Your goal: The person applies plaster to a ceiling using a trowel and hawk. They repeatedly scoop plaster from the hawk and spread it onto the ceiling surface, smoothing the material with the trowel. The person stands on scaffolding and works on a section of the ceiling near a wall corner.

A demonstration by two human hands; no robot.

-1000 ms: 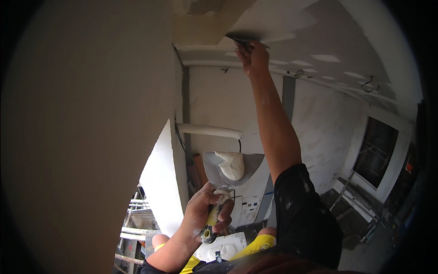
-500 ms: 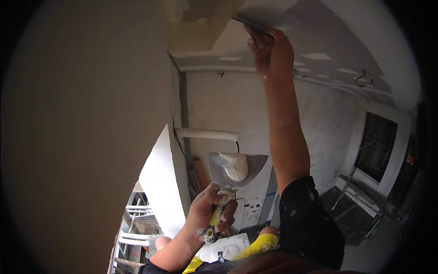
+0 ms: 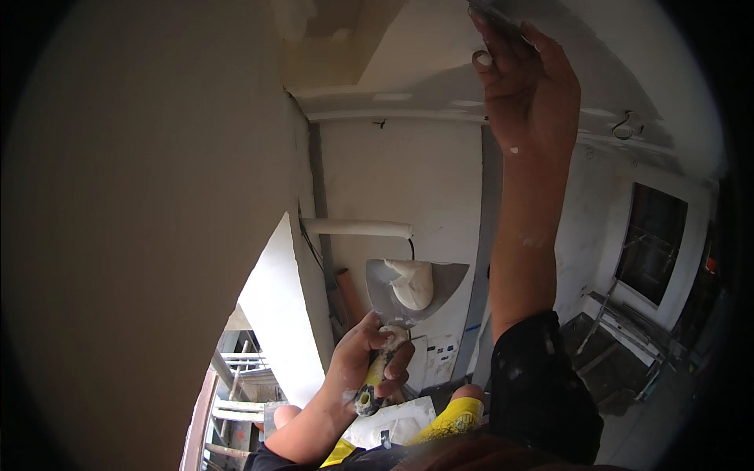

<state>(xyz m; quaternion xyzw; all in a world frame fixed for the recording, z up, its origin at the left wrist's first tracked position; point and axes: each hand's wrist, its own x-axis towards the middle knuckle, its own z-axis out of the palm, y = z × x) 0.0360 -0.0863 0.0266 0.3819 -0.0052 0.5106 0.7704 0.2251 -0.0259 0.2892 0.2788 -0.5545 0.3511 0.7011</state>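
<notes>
In my left hand [image 3: 353, 357] is the yellow, paint-smeared handle of a wide putty knife [image 3: 381, 294], fingers wrapped round it. Its fan-shaped grey blade points up and carries a lump of white filler [image 3: 413, 289]. My right arm reaches high. Up at the ceiling [image 3: 440, 47], my right hand [image 3: 534, 90] grips a thin flat metal scraper [image 3: 496, 12], thumb apart from the other fingers. Part of the scraper is cut off by the top of the picture. White specks dot both hands.
A large plain wall [image 3: 141, 235] fills the left side. A white pipe [image 3: 357, 228] juts out beyond the putty knife. Cables [image 3: 627, 125] hang from the ceiling at right, above a dark window [image 3: 652, 243]. Below lie a white-smeared surface [image 3: 393, 424] and, lower left, ladder-like rails [image 3: 236, 412].
My right hand has moved right and upward in view with the scraper along the ceiling. My left hand and the putty knife have barely shifted.
</notes>
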